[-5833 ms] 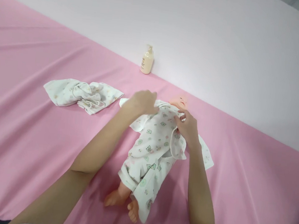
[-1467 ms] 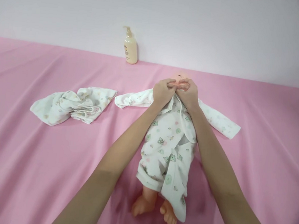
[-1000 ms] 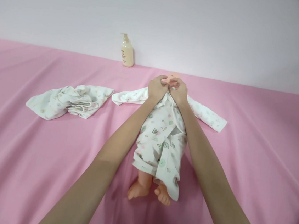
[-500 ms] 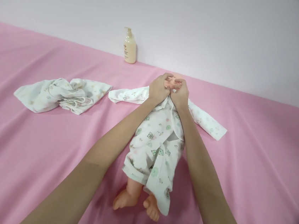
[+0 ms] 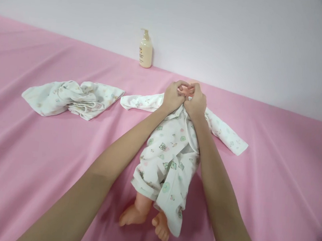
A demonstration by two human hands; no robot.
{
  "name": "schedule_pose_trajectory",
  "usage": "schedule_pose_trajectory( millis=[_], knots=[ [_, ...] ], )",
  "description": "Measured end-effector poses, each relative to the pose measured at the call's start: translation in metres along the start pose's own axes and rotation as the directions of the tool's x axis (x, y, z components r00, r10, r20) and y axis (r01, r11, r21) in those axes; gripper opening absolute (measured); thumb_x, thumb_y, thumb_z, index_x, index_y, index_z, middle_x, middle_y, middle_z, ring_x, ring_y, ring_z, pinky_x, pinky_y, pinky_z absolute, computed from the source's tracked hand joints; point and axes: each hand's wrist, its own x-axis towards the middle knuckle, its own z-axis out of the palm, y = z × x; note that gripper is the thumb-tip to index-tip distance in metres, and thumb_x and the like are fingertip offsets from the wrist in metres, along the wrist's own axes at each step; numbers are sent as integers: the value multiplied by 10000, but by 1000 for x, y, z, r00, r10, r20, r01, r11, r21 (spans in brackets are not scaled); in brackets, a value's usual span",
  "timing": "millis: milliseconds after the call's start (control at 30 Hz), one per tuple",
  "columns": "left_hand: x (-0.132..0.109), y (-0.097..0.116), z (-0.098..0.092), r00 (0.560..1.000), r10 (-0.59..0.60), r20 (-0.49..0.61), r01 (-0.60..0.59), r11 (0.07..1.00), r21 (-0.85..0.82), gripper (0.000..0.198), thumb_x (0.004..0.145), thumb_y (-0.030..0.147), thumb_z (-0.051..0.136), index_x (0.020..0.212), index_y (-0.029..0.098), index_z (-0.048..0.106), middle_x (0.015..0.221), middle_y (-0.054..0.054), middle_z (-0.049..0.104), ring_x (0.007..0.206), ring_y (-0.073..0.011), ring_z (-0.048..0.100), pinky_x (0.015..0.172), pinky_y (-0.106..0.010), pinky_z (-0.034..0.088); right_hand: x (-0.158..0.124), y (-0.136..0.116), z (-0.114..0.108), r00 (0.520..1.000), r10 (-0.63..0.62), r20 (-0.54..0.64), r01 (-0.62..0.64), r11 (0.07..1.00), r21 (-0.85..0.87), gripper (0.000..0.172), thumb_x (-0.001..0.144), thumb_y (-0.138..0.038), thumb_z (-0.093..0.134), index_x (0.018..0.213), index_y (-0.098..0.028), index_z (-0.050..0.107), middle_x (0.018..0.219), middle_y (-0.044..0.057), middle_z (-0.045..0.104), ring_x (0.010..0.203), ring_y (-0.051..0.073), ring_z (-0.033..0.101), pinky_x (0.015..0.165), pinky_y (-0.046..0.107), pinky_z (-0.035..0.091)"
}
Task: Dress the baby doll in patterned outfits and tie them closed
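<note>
A baby doll (image 5: 135, 213) lies on its back with its bare feet towards me. It wears a white baby romper (image 5: 169, 146) printed with small green and pink figures, whose long sleeves spread out to both sides. At the neckline, my left hand (image 5: 173, 99) is closed with its fingers curled and thumb pressed on the collar. My right hand (image 5: 196, 103) pinches the collar's other side, thumbs nearly meeting. Between and behind my hands most of the doll's head is hidden. The front flap hangs partly apart below my right hand.
A crumpled white printed cloth (image 5: 74, 98) lies left of the doll. Against the pale wall (image 5: 230, 35) stands a cream pump bottle (image 5: 146, 52). A pink sheet (image 5: 59, 156) with shallow folds covers the surface.
The view has shifted slightly, so the bottle and cloth appear a little further right. Both hands stay at the collar, with the fingertips slightly closer together.
</note>
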Motion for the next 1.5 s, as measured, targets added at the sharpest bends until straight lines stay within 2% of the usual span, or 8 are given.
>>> schedule_pose_trajectory(
  millis=[300,600,767,900,1000,1100,1267,1500],
  knots=[
    [4,-3,5,982,158,99,-164,985,55,330,793,57,401,1004,192,616,1023,-53,634,934,-157,576,867,-254,443,14,30,14,978,194,-78,-166,948,273,227,786,-280,475,995,-196,447,881,29,610,822,172,610,773,331,477],
    [-6,50,-30,911,23,411,-250,824,508,302,773,28,471,1038,90,602,978,-157,644,1003,-294,579,874,-375,427,5,1,-6,996,74,44,-69,991,-112,115,819,-201,476,871,-187,578,837,80,661,853,242,613,836,392,449],
    [-22,71,-49,910,-34,414,-169,880,445,345,699,-23,534,1002,126,604,953,-113,635,897,-258,614,803,-323,458,1,-12,-13,976,-17,218,64,975,-211,114,816,-210,498,886,-169,577,871,145,655,904,294,593,833,405,436],
    [-25,58,-54,871,-33,491,-211,877,433,214,712,13,526,854,134,630,763,-87,624,802,-249,623,764,-315,467,-21,-13,-21,981,51,187,-19,985,-169,381,779,-259,543,1134,-126,501,1058,158,634,928,290,584,844,423,442],
    [-23,51,-52,892,-32,451,-183,886,426,158,774,78,492,798,115,644,764,-119,630,815,-279,627,790,-352,461,-41,-14,-25,989,140,45,-137,989,-60,490,755,-283,562,1202,-114,455,1158,149,596,932,256,584,859,410,450],
    [-21,51,-50,913,-26,408,-159,897,413,193,771,86,500,871,119,662,846,-136,653,856,-295,628,815,-375,453,-51,-17,-26,994,104,-27,-107,990,-96,263,785,-257,493,1004,-131,567,1026,131,634,922,255,579,866,406,440],
    [-19,49,-51,902,38,430,-210,909,360,270,724,50,509,885,173,689,905,-104,683,908,-275,627,824,-349,450,-46,-28,-25,992,36,117,12,923,-384,259,851,-212,398,663,-172,571,731,141,606,758,279,570,746,429,444],
    [-21,49,-46,931,-3,365,-198,836,512,284,843,209,471,1071,121,615,960,-166,654,876,-300,630,775,-368,473,-40,-26,-31,987,-38,158,106,887,-449,294,822,-88,339,744,-157,614,737,125,624,681,242,561,656,368,443]
  ],
)
